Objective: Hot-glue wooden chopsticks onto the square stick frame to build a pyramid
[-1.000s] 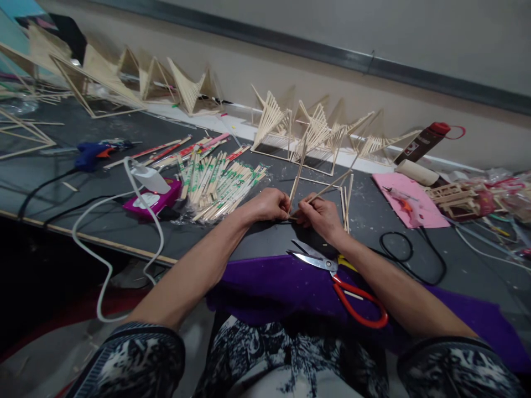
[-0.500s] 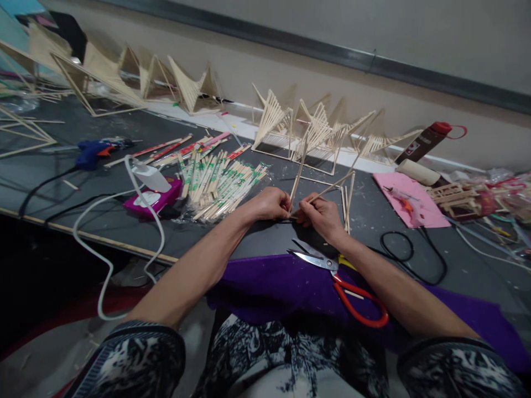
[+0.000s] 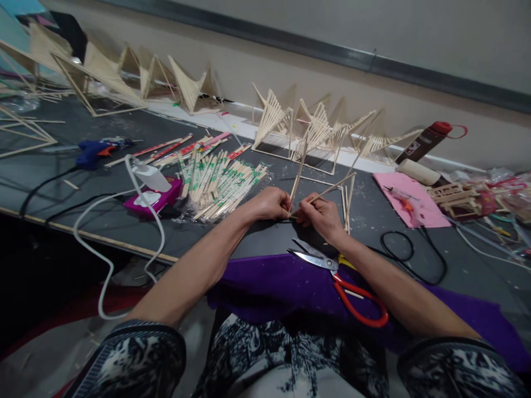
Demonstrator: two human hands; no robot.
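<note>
Across the whole view, a dark surface (image 3: pixel 257 243). At 6 o'clock, draped over its near edge, a purple cloth (image 3: pixel 265 287). At 12 o'clock, lined up along the wall, a row of stick models (image 3: pixel 315 135). At 10 o'clock of the hands, a loose heap of wrapped chopsticks (image 3: pixel 219 185); at 3 o'clock, well apart, a pink sheet (image 3: pixel 409 202). On the cloth's far edge, at 5 o'clock of the hands, red-handled scissors (image 3: pixel 334 267), blades parted. At the centre, left hand (image 3: pixel 269 203) and right hand (image 3: pixel 321 216), fingertips nearly touching, low over the surface. Left hand clenched, pinching the foot of an upright stick (image 3: pixel 298 171) pointing to 12 o'clock. Right hand closed, grasping the foot of a slanted stick (image 3: pixel 332 189) leaning toward 2 o'clock. Feet of both sticks meeting between the fingertips.
</note>
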